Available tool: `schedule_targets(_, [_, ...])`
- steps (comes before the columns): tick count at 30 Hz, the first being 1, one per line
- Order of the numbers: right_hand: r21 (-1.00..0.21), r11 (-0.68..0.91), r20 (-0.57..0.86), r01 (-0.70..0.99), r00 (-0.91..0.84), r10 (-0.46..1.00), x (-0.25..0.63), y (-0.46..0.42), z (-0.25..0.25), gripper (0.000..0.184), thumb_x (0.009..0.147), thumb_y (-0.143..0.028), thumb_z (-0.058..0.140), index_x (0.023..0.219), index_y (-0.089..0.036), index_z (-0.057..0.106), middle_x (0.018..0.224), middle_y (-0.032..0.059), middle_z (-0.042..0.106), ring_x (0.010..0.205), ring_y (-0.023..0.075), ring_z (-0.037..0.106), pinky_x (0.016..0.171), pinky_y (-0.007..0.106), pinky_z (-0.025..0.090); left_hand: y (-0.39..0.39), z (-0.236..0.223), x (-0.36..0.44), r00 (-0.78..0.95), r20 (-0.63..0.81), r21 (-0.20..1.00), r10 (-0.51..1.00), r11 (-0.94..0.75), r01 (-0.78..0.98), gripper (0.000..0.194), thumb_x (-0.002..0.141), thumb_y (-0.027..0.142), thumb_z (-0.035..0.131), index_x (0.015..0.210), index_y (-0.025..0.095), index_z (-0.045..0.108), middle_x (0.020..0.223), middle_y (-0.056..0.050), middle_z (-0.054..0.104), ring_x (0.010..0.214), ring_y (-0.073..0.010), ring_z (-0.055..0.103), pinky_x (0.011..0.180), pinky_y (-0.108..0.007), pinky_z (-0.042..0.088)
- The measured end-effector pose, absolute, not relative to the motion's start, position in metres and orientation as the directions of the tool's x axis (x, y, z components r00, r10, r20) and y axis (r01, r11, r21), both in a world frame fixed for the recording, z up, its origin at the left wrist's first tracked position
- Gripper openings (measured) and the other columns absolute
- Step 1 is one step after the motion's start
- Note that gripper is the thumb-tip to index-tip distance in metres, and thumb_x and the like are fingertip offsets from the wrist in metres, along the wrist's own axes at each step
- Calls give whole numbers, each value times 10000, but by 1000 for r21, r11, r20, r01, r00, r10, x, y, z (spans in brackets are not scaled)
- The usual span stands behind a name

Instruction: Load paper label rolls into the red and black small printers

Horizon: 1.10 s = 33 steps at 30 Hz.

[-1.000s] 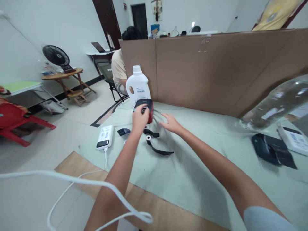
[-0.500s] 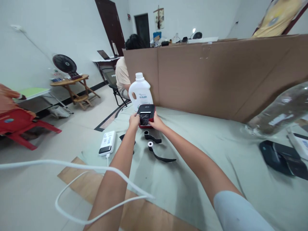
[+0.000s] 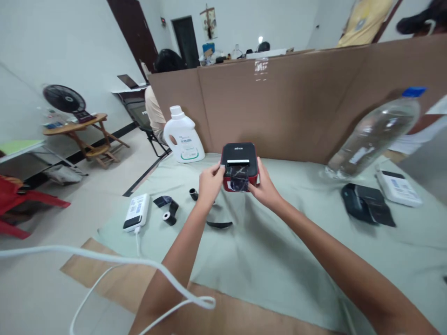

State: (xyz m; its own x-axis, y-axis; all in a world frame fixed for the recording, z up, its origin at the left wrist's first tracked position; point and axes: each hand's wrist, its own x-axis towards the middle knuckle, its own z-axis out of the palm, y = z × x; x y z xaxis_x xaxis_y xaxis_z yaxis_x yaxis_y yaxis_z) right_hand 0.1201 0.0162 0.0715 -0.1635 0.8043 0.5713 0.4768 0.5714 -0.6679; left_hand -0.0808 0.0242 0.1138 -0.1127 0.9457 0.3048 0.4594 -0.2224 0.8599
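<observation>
Printer (image 3: pixel 239 154) moved rightward, lower front of white jug (image 3: pixel 184 138) now uncovered

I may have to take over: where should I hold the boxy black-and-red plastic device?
Grip the device by its opposite sides, probably best from left and right: it is squarish, and a dark marbled strip hangs down its front.

The device (image 3: pixel 239 154) is black-topped with red sides; its strip (image 3: pixel 239 178) is black with pale streaks. The cloth (image 3: pixel 258 265) is pale green, the jug (image 3: pixel 184 138) white.

A laptop (image 3: pixel 128 81), fan (image 3: pixel 64 98) and cardboard partition (image 3: pixel 279 107) suggest a makeshift workroom.
</observation>
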Motion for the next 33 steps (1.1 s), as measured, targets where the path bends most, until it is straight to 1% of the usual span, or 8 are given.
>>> schedule_targets(6, [-700,420,468,578,-72,881,183,-68,52,844,923,-620,554,1595,-229,225,1426,179,512,1309,384,497,1083,581,439,-20,85,-21,141,214,854,967,-255,454,346,929,331,533,1063,178,812,887,-8,801,916,-238,718,848,-299,531])
schedule_targets(10, [-703,396,465,591,-40,884,194,-85,39,801,930,-646,522,1560,-223,265,1426,179,514,1327,381,492,1104,569,427,-28,74,-7,190,192,845,963,-260,467,359,927,332,537,1120,177,798,955,-22,807,884,-227,725,837,-300,536])
schedule_targets(17, [-693,383,431,611,-75,899,197,-91,33,845,929,-599,551,1589,-212,192,1443,196,505,1297,397,512,1088,595,427,-35,73,-7,166,155,868,974,-215,449,354,929,309,558,1184,197,777,1187,-53,762,989,-252,744,904,-345,554])
schedule_targets(23, [-675,380,434,632,-77,898,199,-93,22,871,943,-621,514,1613,-217,131,1457,195,494,1283,401,517,1064,598,442,-36,70,-8,150,129,903,980,-179,390,320,918,298,571,1122,184,790,1180,-70,767,1035,-262,738,896,-350,557])
schedule_targets(26, [-647,364,449,670,-51,892,199,-95,11,925,944,-669,480,1635,-221,59,1516,204,438,1343,419,469,1092,623,414,-31,72,-11,137,93,882,986,-146,449,249,888,299,605,1039,197,775,1079,-68,794,940,-234,737,851,-325,543])
schedule_targets(28, [-623,365,472,692,-39,881,199,-97,3,932,955,-677,446,1644,-226,10,1569,204,376,1390,424,421,1118,639,383,-27,75,-15,160,40,825,986,-122,551,176,874,349,617,843,209,719,869,-41,770,778,-207,691,739,-303,504])
schedule_targets(30, [-614,366,484,699,-33,874,198,-98,-4,910,973,-653,426,1648,-234,-16,1589,197,346,1406,417,401,1128,643,372,-23,77,-18,236,-21,791,971,-128,598,316,889,416,572,648,212,562,651,-2,627,637,-172,573,626,-285,413])
schedule_targets(33, [-625,355,476,695,-20,879,197,-100,-10,889,985,-618,426,1651,-243,-29,1563,192,369,1387,405,417,1119,643,384,-18,77,-20,348,-57,849,936,-138,510,410,898,445,493,587,214,358,566,28,401,584,-143,414,568,-276,301])
